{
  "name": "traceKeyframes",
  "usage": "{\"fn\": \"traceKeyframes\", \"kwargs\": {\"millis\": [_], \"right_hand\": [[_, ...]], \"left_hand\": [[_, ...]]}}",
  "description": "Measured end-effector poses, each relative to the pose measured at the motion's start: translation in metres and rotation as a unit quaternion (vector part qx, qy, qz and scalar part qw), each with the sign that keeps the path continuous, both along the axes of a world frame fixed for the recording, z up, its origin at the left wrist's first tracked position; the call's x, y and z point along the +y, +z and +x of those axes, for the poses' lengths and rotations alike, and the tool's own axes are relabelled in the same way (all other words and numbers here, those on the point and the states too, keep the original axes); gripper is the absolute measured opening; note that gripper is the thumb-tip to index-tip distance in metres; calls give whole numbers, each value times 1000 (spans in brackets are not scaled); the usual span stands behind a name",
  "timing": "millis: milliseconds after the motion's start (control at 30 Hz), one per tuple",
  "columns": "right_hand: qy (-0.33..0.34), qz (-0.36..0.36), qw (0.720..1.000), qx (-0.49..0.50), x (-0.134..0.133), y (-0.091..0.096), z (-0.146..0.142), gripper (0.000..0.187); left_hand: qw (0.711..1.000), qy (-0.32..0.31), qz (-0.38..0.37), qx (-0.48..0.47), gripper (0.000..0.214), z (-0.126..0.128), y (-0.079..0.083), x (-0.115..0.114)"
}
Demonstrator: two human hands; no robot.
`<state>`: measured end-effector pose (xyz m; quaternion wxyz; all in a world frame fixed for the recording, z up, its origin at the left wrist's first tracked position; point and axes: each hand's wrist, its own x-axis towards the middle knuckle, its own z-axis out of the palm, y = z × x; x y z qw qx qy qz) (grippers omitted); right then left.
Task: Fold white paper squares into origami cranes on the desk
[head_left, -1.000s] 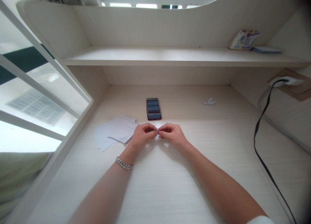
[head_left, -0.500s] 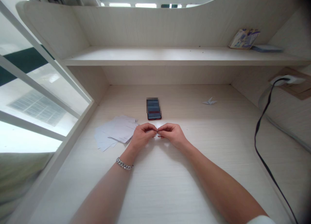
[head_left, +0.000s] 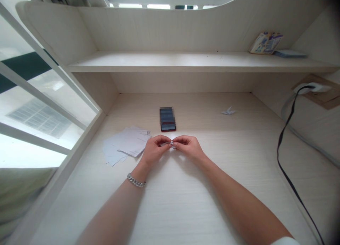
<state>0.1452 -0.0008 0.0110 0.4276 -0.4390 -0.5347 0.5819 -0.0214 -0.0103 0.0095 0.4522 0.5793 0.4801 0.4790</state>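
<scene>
My left hand and my right hand meet fingertip to fingertip low over the pale wooden desk. Both pinch a small piece of white folded paper, most of it hidden by the fingers. A silver bracelet circles my left wrist. Just left of my left hand lies a loose pile of white paper sheets. A phone lies flat right behind my hands.
A small folded paper figure sits at the back right of the desk. A black cable runs from a wall plug down the right side. A shelf above holds a colourful packet. Window frames stand at left.
My fingertips have shifted slightly on the folded paper; hands and arms stay in the same place.
</scene>
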Motion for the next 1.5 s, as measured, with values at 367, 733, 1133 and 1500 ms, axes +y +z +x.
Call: {"fn": "traceKeyframes", "kwargs": {"millis": [367,733,1133,1500], "right_hand": [[-5,37,999,-39,1,-1,2,22],[-10,14,1000,-21,0,3,1,22],[-49,96,992,-72,-3,2,0,15],[-9,95,988,-124,-3,5,1,19]], "left_hand": [[1000,-9,-7,8,17,-1,1,1],[999,-4,-26,21,16,-1,3,0],[996,2,-46,-73,25,-1,-3,2],[997,23,-35,-68,23,2,-4,0]]}}
